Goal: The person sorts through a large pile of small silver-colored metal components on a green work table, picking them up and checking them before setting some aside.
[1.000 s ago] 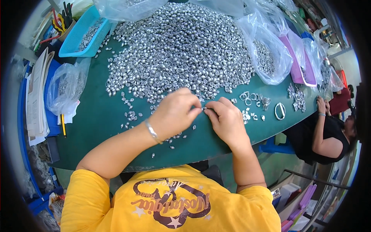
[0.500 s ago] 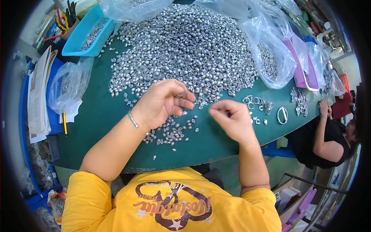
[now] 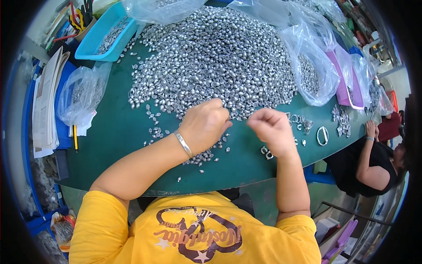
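Note:
A large heap of small silver-grey oval metal pieces (image 3: 215, 57) covers the far middle of the green table. My left hand (image 3: 205, 125), with a metal bangle on its wrist, is closed, back upward, at the heap's near edge. It partly covers a smaller group of the same pieces (image 3: 203, 157). To its right, my right hand (image 3: 271, 130) is curled with thumb and forefinger together, a small gap away from the left. What either hand holds is hidden. By the right wrist lie small silver pieces (image 3: 266, 152).
Far left are a turquoise basket (image 3: 99, 57) and a clear bag (image 3: 79, 99). Right of the heap lie an open plastic bag (image 3: 323, 83), a purple basket (image 3: 355, 99), ring-shaped metal parts (image 3: 322, 136) and silver clusters (image 3: 342, 121). Another person (image 3: 373, 163) sits at the table's right side.
My left hand has rolled from palm showing, fingers loosely curled, to back upward and closed, shifting right. My right hand has moved slightly right. The whole view has shifted a little.

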The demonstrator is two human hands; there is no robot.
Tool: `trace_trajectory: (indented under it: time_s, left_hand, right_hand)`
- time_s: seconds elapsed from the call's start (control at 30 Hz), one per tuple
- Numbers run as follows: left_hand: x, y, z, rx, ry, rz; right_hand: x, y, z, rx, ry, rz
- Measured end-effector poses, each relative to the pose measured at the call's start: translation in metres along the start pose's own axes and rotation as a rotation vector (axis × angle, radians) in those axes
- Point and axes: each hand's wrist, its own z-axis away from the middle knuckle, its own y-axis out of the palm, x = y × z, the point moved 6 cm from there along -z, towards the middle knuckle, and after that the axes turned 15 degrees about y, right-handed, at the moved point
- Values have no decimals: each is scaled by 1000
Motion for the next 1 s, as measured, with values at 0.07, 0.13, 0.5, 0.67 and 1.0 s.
trace_trajectory:
  time_s: [0.07,0.13,0.5,0.67,1.0]
  left_hand:
    - [0,3,0,-7,13,-42]
    - [-2,3,-2,-14,35,-84]
    - [35,2,20,-233,-778,1528]
    - [37,1,18,-229,-763,1156]
    - [2,10,-3,16,29,-63]
  right_hand:
    - [6,9,-3,-324,-115,656]
    - [6,18,-4,-461,-422,860]
    - [6,34,0,-575,-604,1102]
    - [9,19,-2,-412,-541,655]
    - [15,11,-18,-310,-287,793]
